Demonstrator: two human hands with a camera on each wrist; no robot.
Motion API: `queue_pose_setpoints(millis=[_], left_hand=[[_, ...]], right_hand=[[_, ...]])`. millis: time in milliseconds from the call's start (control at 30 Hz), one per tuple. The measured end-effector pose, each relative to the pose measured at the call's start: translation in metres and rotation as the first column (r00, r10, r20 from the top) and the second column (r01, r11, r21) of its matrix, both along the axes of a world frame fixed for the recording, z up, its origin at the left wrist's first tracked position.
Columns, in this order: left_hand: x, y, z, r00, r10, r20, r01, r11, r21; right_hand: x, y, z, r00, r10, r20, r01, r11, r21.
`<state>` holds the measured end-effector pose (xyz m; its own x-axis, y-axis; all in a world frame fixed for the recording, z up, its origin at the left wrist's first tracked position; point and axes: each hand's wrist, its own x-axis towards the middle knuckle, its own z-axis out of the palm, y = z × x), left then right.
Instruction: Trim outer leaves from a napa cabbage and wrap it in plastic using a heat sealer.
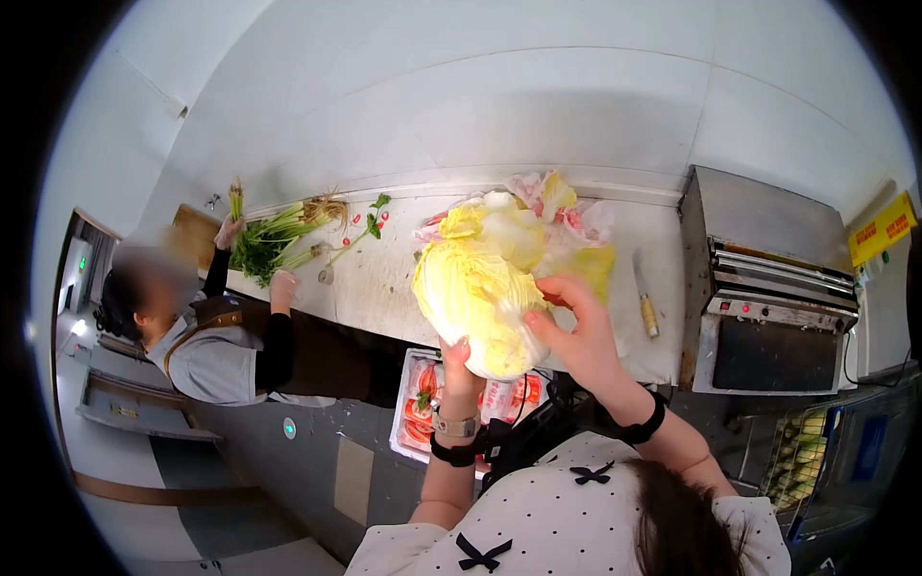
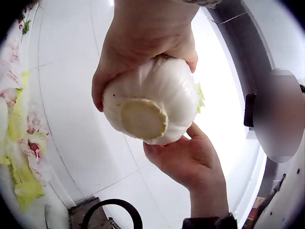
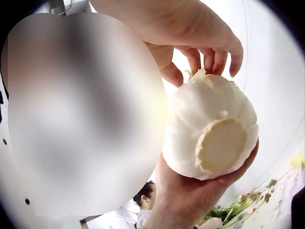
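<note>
A napa cabbage [image 1: 466, 302] with yellow leaves is held up above the front of the counter. My left hand [image 1: 461, 370] grips it from below and the side, near the white base. In the left wrist view the pale round cut end [image 2: 144, 119] faces the camera. Thumb and bent fingers of my right hand [image 1: 581, 331] hold the cabbage's opposite side; in the right wrist view this hand [image 3: 190, 28] is at the leaf edges. Behind it, another pale cabbage [image 1: 516, 230] lies on the counter, partly hidden by the held one.
To the right lie a knife [image 1: 647, 298], yellow-green leaves [image 1: 594, 272] and pink-white plastic wrap [image 1: 591, 221]. A wrapping machine [image 1: 778, 288] stands at the right end. Another person [image 1: 221, 355] handles leafy greens [image 1: 279, 240] at left. A box [image 1: 396, 437] of red packages sits below the counter.
</note>
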<state>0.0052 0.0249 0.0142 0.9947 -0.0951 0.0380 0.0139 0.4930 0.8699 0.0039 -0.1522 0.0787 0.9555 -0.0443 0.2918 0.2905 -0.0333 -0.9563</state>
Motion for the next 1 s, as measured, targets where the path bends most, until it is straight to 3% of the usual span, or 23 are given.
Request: queue_pose_setpoints(millis=[133, 333, 500, 567, 767, 867, 1000], left_hand=[[0.007, 0.004, -0.019, 0.998, -0.049, 0.030, 0.048, 0.999, 0.015], [0.013, 0.005, -0.039, 0.994, -0.064, -0.093, 0.063, 0.998, -0.010], [0.018, 0.011, -0.065, 0.958, -0.103, -0.268, 0.058, 0.984, -0.169], [0.016, 0.012, -0.073, 0.958, -0.037, -0.283, 0.000, 0.991, -0.132], [0.012, 0.013, -0.082, 0.986, 0.034, -0.164, -0.038, 0.999, -0.020], [0.009, 0.012, -0.082, 0.980, 0.030, -0.194, -0.022, 0.999, 0.044], [0.009, 0.009, -0.121, 0.960, -0.020, -0.281, 0.032, 0.999, 0.039]], right_hand=[[0.006, 0.004, -0.015, 0.989, -0.012, -0.144, 0.027, 0.994, 0.101], [0.020, 0.011, -0.037, 0.948, 0.014, -0.317, 0.007, 0.998, 0.066], [0.020, 0.022, -0.058, 0.945, -0.051, -0.324, 0.046, 0.999, -0.023], [0.023, 0.029, -0.075, 0.941, -0.102, -0.324, 0.111, 0.994, 0.008], [0.028, 0.014, -0.081, 0.898, 0.005, -0.439, -0.102, 0.975, -0.198], [0.026, 0.009, -0.080, 0.879, -0.014, -0.477, -0.198, 0.898, -0.392], [0.029, 0.005, -0.105, 0.843, -0.027, -0.537, -0.291, 0.817, -0.498]])
